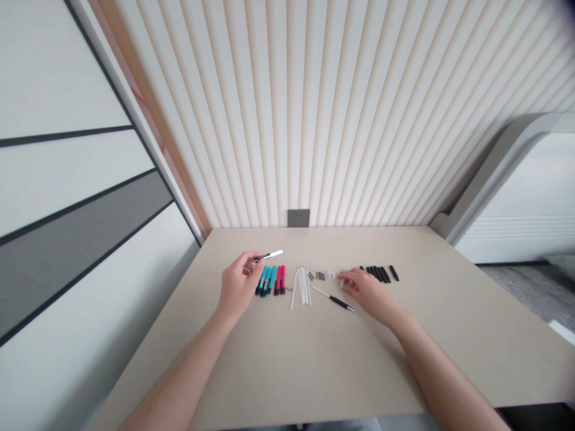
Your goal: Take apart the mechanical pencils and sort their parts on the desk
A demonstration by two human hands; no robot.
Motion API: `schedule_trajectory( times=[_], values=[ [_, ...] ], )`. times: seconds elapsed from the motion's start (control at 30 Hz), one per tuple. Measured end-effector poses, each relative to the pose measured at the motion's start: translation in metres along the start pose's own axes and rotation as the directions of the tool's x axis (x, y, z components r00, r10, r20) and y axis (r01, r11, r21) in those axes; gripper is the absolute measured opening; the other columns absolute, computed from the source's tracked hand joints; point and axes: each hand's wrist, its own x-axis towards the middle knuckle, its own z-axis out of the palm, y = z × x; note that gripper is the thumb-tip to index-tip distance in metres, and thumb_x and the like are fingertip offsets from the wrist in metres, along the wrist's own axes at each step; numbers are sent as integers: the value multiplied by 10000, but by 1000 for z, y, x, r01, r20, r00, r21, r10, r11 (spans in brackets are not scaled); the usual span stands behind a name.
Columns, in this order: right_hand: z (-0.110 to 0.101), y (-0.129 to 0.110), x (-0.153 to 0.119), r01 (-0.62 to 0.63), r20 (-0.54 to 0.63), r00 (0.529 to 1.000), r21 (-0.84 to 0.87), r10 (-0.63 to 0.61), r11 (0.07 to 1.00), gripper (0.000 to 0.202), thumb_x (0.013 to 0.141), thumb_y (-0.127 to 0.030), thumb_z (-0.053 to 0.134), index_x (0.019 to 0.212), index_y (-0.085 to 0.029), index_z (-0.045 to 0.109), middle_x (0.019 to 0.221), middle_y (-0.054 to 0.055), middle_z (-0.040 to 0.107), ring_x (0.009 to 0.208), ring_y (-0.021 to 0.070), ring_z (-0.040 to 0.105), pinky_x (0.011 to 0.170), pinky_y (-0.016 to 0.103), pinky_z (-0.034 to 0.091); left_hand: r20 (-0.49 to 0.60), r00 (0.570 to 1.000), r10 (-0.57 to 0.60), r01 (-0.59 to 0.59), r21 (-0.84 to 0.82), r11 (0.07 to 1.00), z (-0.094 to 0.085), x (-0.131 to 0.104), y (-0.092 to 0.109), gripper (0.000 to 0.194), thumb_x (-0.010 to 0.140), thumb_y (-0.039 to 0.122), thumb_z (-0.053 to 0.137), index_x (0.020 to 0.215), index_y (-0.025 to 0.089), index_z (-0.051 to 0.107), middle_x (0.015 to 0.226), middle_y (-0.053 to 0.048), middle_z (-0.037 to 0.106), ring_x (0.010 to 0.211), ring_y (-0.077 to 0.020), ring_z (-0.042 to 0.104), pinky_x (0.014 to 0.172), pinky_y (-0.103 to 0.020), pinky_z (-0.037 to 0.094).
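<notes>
My left hand (241, 278) is raised over the table's left half, its fingers closed on a slim black-and-white pen piece (273, 254) whose white end points right. Just beneath it lie several turquoise-and-black markers (268, 280) and a few pink-and-black markers (280, 280). My right hand (366, 290) is low over the table, thumb and fingertips drawn together beside small white pieces (331, 274); what they pinch, if anything, is too small to make out. Left of these are small dark grey pieces (320, 276). A black-and-white pen assembly (339, 301) lies between my hands.
White thin tubes (303, 286) lie in a row mid-table. Several black pen barrels or caps (378, 273) lie beyond my right hand, partly hidden by it. The beige table (278, 365) meets a ribbed wall with a dark socket (299, 218) behind.
</notes>
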Motion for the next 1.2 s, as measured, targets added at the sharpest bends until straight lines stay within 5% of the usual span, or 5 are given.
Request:
schedule_trajectory(
  times=[0.33,0.67,0.93,1.2],
  values=[
    [-2,1,-1,12,9,1000,-21,-11,1000,278,844,-186,522,1076,-209,674,1002,72,666,849,192,633,771,282,438,-77,982,175,-144,303,942,-10,5,2,218,857,376,563,950,203,656,619,40,560,555,-122,533,578,-208,422],
    [-10,-28,-12,59,63,996,4,-59,998,170,840,-342,567,849,-213,677,838,30,677,763,180,604,666,261,392,-42,996,84,-35,661,750,-62,-11,-27,197,888,326,486,915,197,631,661,-7,616,615,-178,592,596,-250,386],
    [10,-30,-18,102,45,994,-14,-102,995,124,805,-302,596,831,-197,655,769,29,651,705,180,589,655,271,400,28,999,-20,-10,784,621,-43,-32,-41,135,890,245,496,925,208,621,794,-57,692,750,-222,645,623,-270,381],
    [16,-32,-16,165,-33,986,13,-164,986,207,875,-245,480,928,-181,669,778,31,643,686,164,563,662,271,412,77,997,19,-72,775,627,-37,-38,-40,126,885,289,528,891,199,616,872,-64,701,819,-212,644,682,-267,394]
  ],
)
